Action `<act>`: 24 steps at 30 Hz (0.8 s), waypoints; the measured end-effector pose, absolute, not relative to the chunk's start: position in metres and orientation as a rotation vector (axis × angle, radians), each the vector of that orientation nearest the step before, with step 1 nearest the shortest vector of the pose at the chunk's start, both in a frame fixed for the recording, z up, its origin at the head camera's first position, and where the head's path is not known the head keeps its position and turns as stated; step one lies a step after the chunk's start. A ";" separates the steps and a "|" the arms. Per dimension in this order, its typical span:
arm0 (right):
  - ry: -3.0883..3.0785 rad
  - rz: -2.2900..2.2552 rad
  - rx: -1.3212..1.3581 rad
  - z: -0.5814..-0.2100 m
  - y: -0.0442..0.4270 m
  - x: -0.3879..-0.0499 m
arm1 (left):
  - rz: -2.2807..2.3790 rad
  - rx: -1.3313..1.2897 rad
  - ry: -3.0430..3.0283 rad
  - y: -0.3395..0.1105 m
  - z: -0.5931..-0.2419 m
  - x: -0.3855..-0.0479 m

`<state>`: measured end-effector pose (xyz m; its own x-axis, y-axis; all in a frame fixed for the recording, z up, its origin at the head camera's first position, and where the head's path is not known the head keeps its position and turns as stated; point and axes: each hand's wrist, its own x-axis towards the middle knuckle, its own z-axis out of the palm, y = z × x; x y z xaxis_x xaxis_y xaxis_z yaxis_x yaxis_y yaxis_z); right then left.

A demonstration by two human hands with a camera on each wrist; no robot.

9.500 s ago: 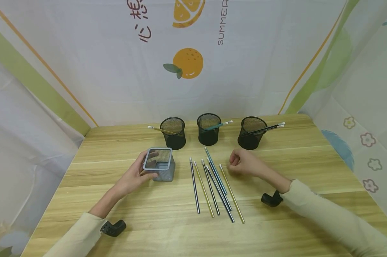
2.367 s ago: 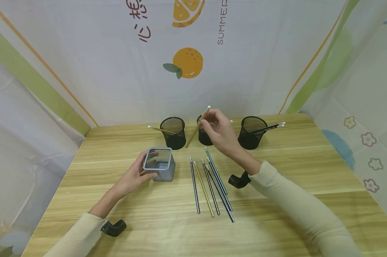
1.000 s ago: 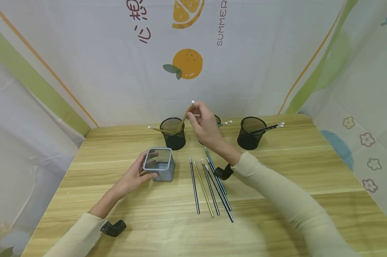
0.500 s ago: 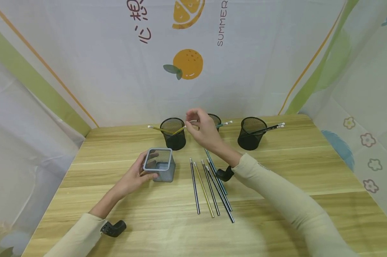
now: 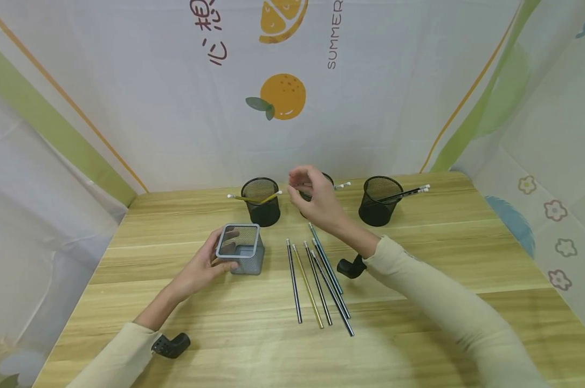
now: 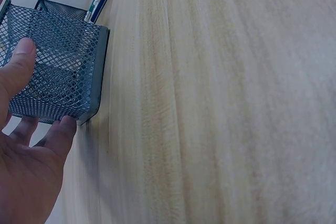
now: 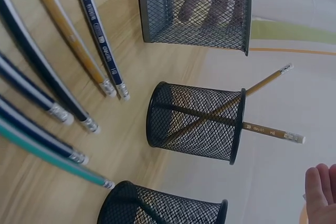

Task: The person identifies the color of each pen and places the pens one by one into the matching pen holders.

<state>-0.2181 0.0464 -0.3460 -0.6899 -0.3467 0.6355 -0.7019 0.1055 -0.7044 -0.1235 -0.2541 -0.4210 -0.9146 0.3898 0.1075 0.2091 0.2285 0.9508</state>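
Observation:
My left hand (image 5: 200,274) holds a square grey mesh pen holder (image 5: 251,264) on the table, thumb on the near side and fingers round the far side. No pencil shows inside it. My right hand (image 5: 317,198) hangs in the air with loosely bent fingers and nothing between them. It partly covers the middle black mesh cup (image 5: 329,180). Just left of it, the left black mesh cup (image 5: 265,216) has two yellow pencils, leaning opposite ways; one yellow pencil (image 7: 270,131) shows its eraser end in the right wrist view.
Several pencils lie on the table between the hands: a yellow pencil (image 5: 308,285), a teal pencil (image 5: 321,248) and several dark ones, such as the leftmost dark pencil (image 5: 294,283). The right black mesh cup (image 5: 376,213) holds black pencils. A printed curtain (image 5: 370,118) hangs behind.
My right hand took a yellow pencil from the table, put it into the left cup and let go. It has since drawn back slightly right. The left hand stays on the pen holder.

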 end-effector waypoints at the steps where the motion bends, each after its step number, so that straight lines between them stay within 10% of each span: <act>1: -2.079 1.612 1.030 -0.346 0.048 -0.217 | 1.771 0.574 2.337 -0.254 -0.421 -0.123; 24: -2.273 1.553 1.045 -0.368 0.079 -0.202 | 1.767 0.566 2.343 -0.254 -0.421 -0.123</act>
<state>-0.2020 0.0792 -0.3675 -0.7311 -0.4397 0.5217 -0.6458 0.1995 -0.7370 -0.1229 -0.2535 -0.4210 -0.9170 0.3852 0.1034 0.2054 0.2337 0.9504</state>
